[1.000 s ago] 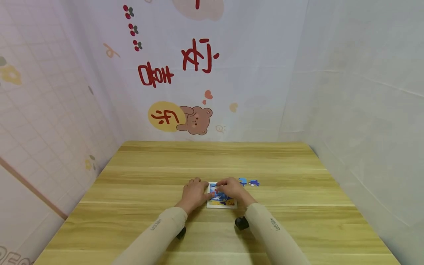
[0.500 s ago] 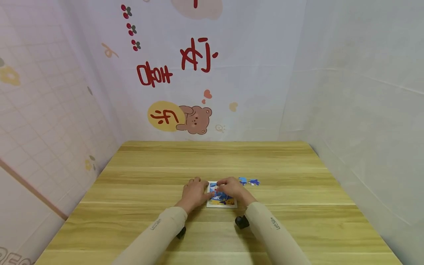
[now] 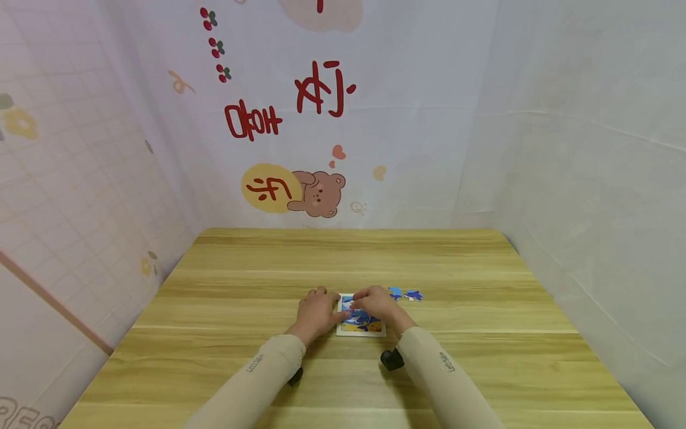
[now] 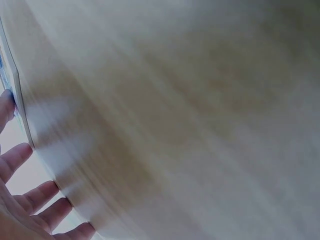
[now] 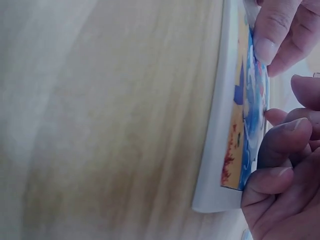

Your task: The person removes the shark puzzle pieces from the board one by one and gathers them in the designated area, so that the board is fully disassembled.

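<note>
A small jigsaw puzzle with a blue sea picture and yellow sand lies flat in a white-bordered tray. My left hand rests at the tray's left side, fingers spread on the table and thumb over the picture. In the left wrist view, its index finger lies by the tray's edge. My right hand reaches over the upper right of the puzzle with curled fingers, a fingertip touching the picture in the right wrist view. Whether it pinches a piece is hidden.
Two loose blue puzzle pieces lie beyond the right hand: a light blue piece and a darker blue and white piece. The wooden table meets a printed white cloth at the back and sides.
Both hands stay nearly where they were, with only slight shifts of the right fingers over the puzzle. The whole head view drifts slightly. Both loose pieces stay in place.
</note>
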The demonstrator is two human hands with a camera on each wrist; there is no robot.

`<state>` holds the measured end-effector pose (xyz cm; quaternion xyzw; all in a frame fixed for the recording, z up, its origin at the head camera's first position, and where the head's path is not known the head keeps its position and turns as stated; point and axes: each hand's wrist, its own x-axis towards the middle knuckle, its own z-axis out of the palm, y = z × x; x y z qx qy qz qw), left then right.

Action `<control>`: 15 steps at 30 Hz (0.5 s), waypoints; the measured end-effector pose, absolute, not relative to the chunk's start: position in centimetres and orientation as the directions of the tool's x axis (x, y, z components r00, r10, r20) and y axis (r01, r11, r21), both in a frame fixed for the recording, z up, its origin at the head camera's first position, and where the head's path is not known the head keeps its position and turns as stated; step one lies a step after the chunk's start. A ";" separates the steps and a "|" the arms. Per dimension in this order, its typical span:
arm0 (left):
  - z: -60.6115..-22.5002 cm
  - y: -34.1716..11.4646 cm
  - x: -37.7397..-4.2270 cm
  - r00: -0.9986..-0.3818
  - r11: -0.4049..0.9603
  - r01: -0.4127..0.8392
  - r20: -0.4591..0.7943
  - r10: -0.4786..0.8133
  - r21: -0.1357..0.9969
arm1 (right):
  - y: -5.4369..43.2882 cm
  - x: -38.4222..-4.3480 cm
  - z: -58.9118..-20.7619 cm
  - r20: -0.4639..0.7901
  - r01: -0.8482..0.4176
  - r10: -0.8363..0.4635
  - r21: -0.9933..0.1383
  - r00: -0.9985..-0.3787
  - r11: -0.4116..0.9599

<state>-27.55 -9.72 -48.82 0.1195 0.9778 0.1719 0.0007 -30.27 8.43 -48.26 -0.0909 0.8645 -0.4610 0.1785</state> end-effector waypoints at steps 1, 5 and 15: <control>-48.8 -9.7 -27.6 -0.971 0.912 0.234 0.042 0.234 0.336 | 8.5 -30.3 -48.2 -0.228 0.014 -0.320 -0.832 -0.920 0.554; -48.8 -9.5 -27.5 -0.972 0.914 0.232 0.043 0.231 0.334 | 8.6 -30.5 -48.3 -0.242 0.036 -0.318 -0.842 -0.916 0.538; -48.9 -9.4 -27.5 -0.972 0.918 0.235 0.049 0.232 0.319 | 8.9 -30.4 -48.2 -0.244 0.029 -0.307 -0.823 -0.920 0.568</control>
